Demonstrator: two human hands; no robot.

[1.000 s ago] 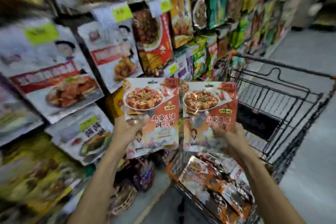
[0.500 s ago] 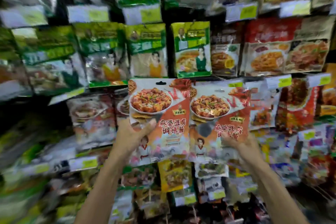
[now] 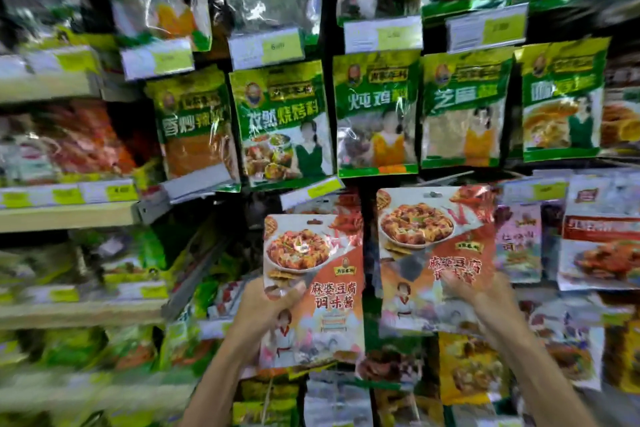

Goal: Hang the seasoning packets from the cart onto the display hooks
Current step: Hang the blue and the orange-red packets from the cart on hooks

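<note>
I hold two orange-and-white seasoning packets, each picturing a plate of tofu, up in front of the display wall. My left hand (image 3: 265,308) grips the left packet (image 3: 322,288) at its lower left edge, thumb on the front. My right hand (image 3: 485,302) grips the right packet (image 3: 433,253) at its lower right, and this one is raised higher, its top just under the row of green packets. Each packet has a hang hole at its top edge. The hooks behind them are hidden.
Green seasoning packets (image 3: 284,125) hang in a row above, with price tags (image 3: 266,47) over them. Red-and-white packets (image 3: 602,236) hang to the right, yellow ones (image 3: 467,367) below. Wooden shelf edges (image 3: 69,215) stick out at the left. The cart is out of view.
The view swung from the cart to the display wall. Both packets came closer to the wall, and the right one rose above the left.
</note>
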